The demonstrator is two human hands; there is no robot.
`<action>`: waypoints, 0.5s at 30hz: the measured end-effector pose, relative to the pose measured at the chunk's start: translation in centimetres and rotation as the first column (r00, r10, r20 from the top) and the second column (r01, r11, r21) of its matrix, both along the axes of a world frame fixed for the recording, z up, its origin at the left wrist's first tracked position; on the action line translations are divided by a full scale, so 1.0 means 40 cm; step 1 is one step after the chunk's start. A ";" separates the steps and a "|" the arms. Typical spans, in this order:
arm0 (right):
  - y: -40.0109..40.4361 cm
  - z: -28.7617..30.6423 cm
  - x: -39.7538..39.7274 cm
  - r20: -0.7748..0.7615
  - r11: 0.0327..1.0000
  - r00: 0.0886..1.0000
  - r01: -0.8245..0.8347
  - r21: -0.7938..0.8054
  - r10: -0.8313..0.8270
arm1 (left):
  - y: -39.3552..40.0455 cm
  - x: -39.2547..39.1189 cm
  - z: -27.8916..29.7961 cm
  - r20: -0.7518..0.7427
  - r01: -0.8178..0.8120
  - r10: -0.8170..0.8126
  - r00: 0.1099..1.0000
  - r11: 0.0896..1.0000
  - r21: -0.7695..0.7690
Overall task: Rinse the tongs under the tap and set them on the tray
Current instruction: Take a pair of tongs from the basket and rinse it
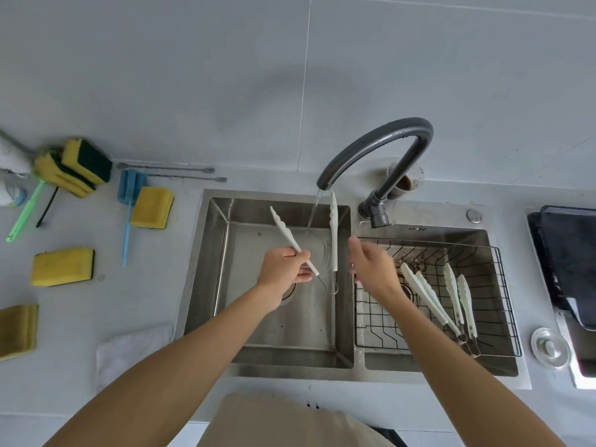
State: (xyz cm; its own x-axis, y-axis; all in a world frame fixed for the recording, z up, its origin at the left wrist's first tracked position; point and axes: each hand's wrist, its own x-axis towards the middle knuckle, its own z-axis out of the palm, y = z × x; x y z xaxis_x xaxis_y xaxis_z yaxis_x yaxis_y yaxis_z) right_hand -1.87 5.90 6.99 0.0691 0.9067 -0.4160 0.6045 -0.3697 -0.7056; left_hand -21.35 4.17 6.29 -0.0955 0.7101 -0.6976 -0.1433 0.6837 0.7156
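Water runs from the dark curved tap [380, 140] into the left basin of the steel sink [206, 272]. Your left hand [283, 272] pinches one arm of the white tongs [333, 233] between thumb and curled fingers, low on that arm, and holds them spread wide over the left basin. The held arm slants up to the left; the other arm stands nearly upright, its tip just beside the spout. The stream falls between the two arms, and you cannot tell from this view whether it touches either. The hinge loop hangs below, near the drain.

Your right hand [371, 266] is blurred, its grip loose with fingers relaxed and holding nothing, poised over the divider between the basins, close to the upright arm but apart from it.

The black wire tray [503, 285] sits in the right basin with two more pairs of white tongs [458, 298] lying in it, tips pointing away from you.

On the desk to the left lie yellow sponges [63, 266], a blue brush [129, 201] and a folded cloth [129, 350].
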 end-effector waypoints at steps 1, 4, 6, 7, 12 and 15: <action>-0.008 -0.001 -0.022 -0.064 0.997 0.997 -0.046 -0.064 0.042 | 0.006 0.005 0.008 0.005 0.002 -0.002 1.000 1.000 0.010; -0.023 0.004 -0.079 -0.256 0.978 0.966 -0.023 -0.207 -0.031 | 0.012 0.021 0.032 0.007 0.024 -0.024 1.000 0.999 0.046; -0.028 0.010 -0.105 -0.355 0.961 0.920 0.068 -0.269 -0.165 | 0.011 0.024 0.040 -0.007 0.041 -0.040 0.999 0.997 0.068; -0.028 0.012 -0.113 -0.367 0.953 0.904 0.119 -0.277 -0.219 | 0.010 0.023 0.041 -0.009 0.041 -0.040 0.999 0.996 0.074; -0.045 0.017 -0.127 -0.316 0.948 0.898 0.254 -0.194 -0.305 | 0.038 0.023 0.038 -0.077 0.047 -0.034 0.996 0.985 0.168; -0.068 0.023 -0.112 -0.297 0.951 0.905 0.272 -0.147 -0.305 | 0.075 0.029 0.036 -0.103 0.033 -0.011 0.995 0.978 0.208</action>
